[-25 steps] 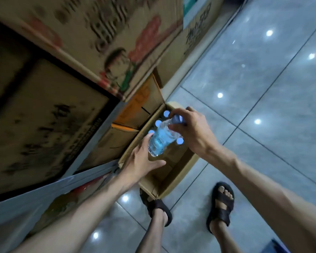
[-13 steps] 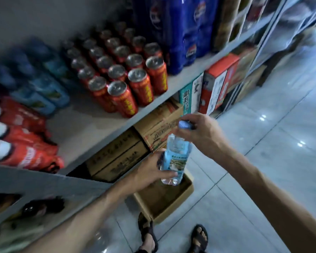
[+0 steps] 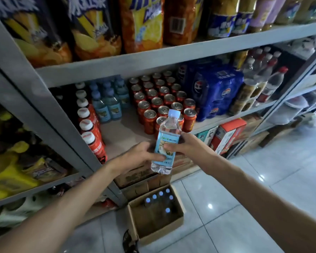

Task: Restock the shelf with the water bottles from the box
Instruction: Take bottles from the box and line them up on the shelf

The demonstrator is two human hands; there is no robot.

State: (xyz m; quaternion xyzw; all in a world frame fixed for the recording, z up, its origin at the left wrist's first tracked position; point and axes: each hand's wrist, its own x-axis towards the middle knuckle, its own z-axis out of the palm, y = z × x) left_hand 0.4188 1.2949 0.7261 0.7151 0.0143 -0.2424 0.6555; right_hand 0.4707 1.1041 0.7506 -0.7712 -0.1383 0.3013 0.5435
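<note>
A shop aisle. Grey metal shelves (image 3: 153, 57) line the wall, packed with many of the same goods: rows of red cans (image 3: 157, 102), blue shrink-wrapped cola packs (image 3: 217, 92), small water bottles (image 3: 108, 106), red bottles (image 3: 91, 128) with white caps, and big orange drink bottles (image 3: 142, 24) on the board above. Printed cartons (image 3: 228, 136) sit under the lower board. An open cardboard box (image 3: 161, 234) with more capped bottles stands on the glossy tiled floor (image 3: 244, 207). Further racks (image 3: 299, 92) continue to the right.
</note>
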